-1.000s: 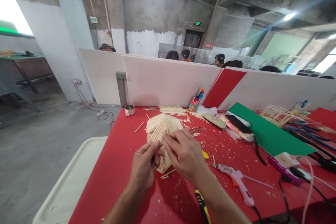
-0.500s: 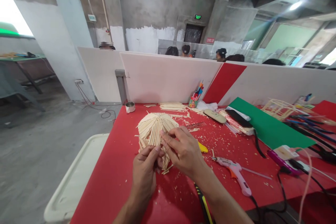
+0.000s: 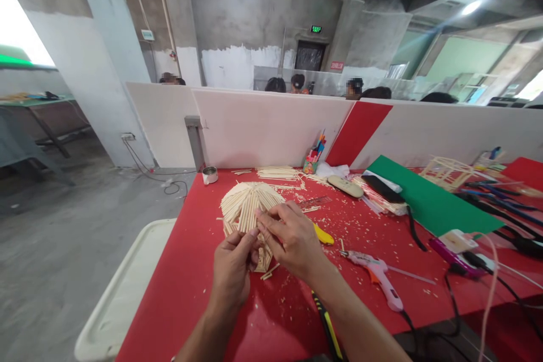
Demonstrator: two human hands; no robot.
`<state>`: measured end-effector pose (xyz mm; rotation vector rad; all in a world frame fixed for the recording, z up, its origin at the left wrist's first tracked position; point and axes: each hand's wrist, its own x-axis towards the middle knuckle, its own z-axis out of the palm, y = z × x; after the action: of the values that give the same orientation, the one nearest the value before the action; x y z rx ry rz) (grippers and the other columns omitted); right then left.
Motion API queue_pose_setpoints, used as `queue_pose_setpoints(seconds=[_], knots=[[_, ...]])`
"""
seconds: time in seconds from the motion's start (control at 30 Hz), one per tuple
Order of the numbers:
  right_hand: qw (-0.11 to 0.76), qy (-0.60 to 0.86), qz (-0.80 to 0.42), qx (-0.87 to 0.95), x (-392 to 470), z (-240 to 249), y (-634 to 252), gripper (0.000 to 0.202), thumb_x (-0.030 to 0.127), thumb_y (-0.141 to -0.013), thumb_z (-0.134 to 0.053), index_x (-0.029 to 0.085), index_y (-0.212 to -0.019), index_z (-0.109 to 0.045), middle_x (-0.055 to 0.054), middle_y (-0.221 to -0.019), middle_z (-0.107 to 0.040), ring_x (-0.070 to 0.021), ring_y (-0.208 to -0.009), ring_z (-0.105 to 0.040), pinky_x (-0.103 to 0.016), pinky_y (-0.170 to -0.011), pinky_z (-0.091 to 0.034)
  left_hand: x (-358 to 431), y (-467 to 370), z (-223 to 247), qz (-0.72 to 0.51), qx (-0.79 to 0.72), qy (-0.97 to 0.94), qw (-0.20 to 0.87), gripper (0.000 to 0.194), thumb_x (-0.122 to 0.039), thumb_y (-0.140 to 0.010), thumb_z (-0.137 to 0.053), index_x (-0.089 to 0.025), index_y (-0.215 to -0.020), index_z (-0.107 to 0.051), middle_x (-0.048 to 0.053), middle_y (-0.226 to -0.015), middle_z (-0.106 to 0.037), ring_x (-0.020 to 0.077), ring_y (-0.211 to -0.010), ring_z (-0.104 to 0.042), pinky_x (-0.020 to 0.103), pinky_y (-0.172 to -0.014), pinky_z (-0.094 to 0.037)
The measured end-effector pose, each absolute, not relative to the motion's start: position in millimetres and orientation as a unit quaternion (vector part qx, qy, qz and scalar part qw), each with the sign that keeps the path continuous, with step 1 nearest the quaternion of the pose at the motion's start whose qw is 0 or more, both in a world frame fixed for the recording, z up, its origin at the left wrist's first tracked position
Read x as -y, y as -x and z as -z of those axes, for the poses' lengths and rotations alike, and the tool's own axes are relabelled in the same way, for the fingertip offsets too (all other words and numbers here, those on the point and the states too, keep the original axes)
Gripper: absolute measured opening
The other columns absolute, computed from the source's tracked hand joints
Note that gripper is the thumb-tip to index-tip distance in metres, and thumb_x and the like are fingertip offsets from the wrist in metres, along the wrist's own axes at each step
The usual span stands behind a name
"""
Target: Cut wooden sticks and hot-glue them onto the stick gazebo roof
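Red bench (image 3: 169,311): left of the pink glue gun (image 3: 377,276) sits a stick-built model (image 3: 240,203), with left hand (image 3: 232,263) and right hand (image 3: 294,240) there too, nearly closed (gripping what, I cannot tell), both angled inward.

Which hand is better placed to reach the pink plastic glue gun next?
The right hand, probably: the pink plastic glue gun lies to the right of its forearm, while the left hand is farther away, beyond that forearm.
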<state>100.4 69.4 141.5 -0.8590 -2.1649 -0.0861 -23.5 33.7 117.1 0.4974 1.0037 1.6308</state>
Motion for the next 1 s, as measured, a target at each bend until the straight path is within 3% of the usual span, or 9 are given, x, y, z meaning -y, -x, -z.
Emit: queue_pose_setpoints(seconds=[0.37, 1.0], knots=[[0.39, 0.336, 0.03, 0.857, -69.1, -140.4, -102.2, 0.034, 0.023, -0.089, -0.049, 0.022, -0.121, -0.059, -0.007, -0.093, -0.059, -0.02, -0.086, -0.047, -0.034, -0.073, -0.045, -30.2, 26.6, -123.6, -0.688, -0.401, -0.174, 0.579, 0.023, -0.032, -0.061, -0.075, -0.011, -0.066, -0.068, 0.0, -0.05, -0.062, 0.0059, -0.037, -0.048, 0.015, -0.036, -0.035], [0.385, 0.343, 0.039, 0.856, -69.3, -140.1, -101.7, 0.036, 0.023, -0.088, -0.049, 0.024, -0.123, -0.058, -0.007, -0.092, -0.059, -0.0203, -0.086, -0.047, -0.034, -0.074, -0.045, -37.6, 23.4, -120.8, -0.688, -0.445, -0.214, 0.532, 0.033, -0.03, -0.049, -0.084, -0.012, -0.058, -0.058, -0.004, -0.042, -0.053, 0.0035, -0.032, -0.041, 0.014, -0.033, -0.025]])
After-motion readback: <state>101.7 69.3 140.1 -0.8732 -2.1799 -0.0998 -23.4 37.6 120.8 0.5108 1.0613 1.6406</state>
